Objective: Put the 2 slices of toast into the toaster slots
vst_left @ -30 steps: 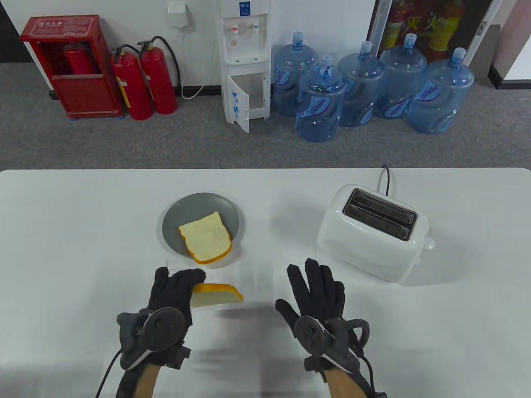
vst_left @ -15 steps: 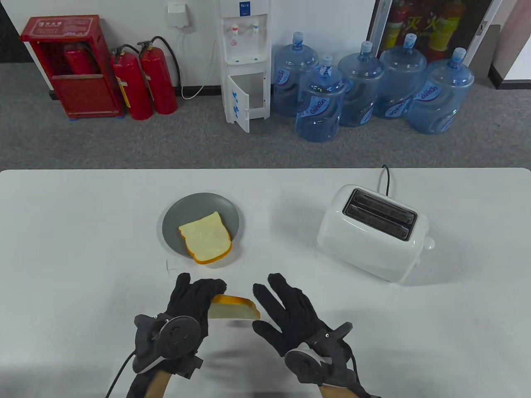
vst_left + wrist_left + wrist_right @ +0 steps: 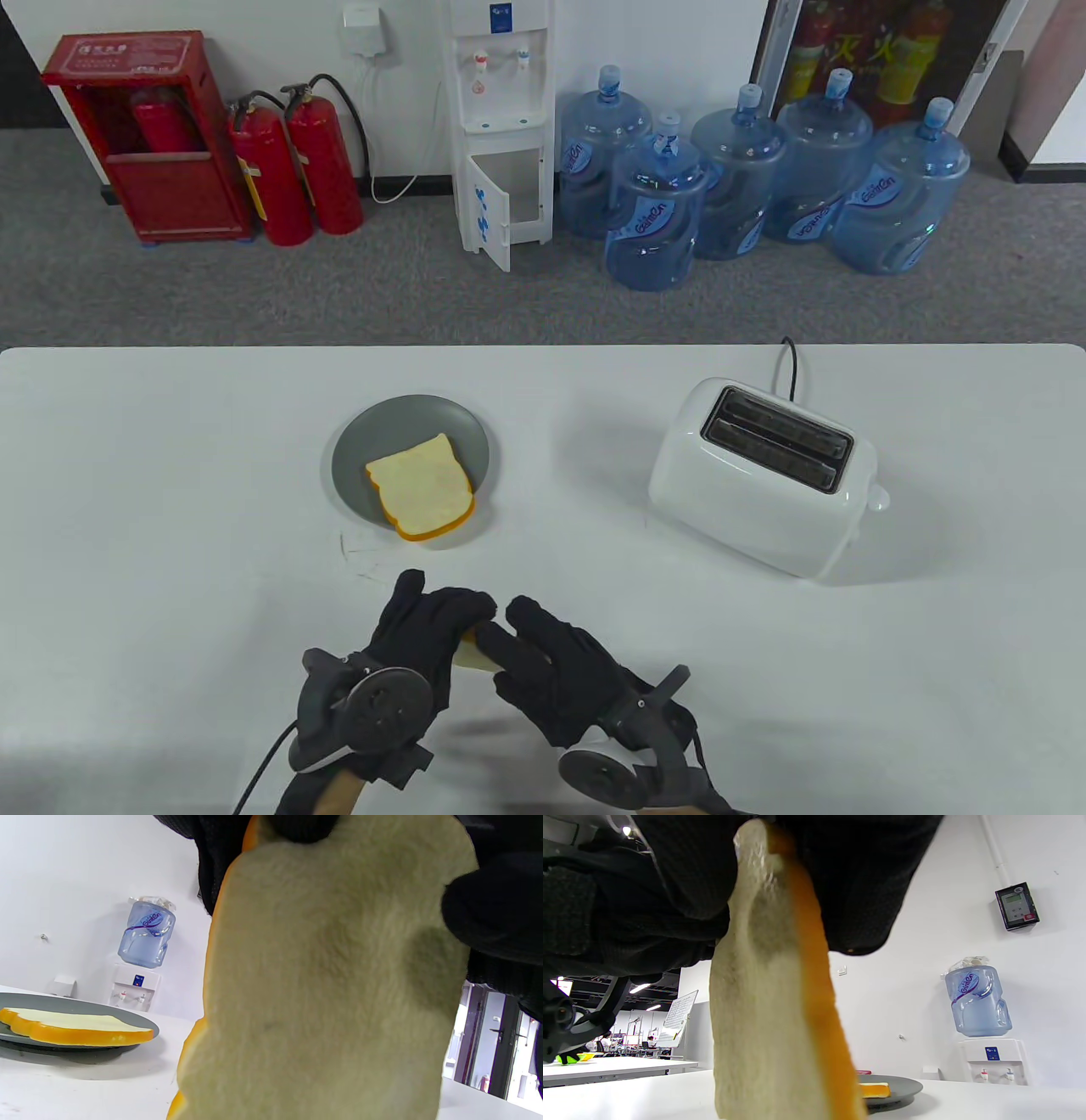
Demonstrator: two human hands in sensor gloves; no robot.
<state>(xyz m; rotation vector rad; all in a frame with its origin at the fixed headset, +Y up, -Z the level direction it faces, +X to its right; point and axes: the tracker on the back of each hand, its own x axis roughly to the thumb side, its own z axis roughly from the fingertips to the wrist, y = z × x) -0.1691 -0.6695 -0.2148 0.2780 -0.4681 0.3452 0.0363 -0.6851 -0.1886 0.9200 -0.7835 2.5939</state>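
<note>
One slice of toast [image 3: 469, 654] hangs upright above the table's front middle, mostly hidden between my two hands. My left hand [image 3: 454, 613] grips its left side from above. My right hand [image 3: 519, 630] has closed its fingers over the right side. The left wrist view is filled by the slice's pale face [image 3: 331, 984]; the right wrist view shows it edge-on with its orange crust [image 3: 774, 1018]. The second slice [image 3: 422, 486] lies flat on the grey plate [image 3: 361, 446]. The white toaster [image 3: 747, 501] stands at the right, and both of its slots [image 3: 776, 437] show nothing inside.
The toaster's black cord [image 3: 791, 365] runs off the table's far edge. Bare white table lies between my hands and the toaster. Water bottles, a dispenser and fire extinguishers stand on the floor behind the table.
My left hand carried the slice right and toward me. My right hand swung left from near the toaster side and closed onto the slice, which is now almost hidden.
</note>
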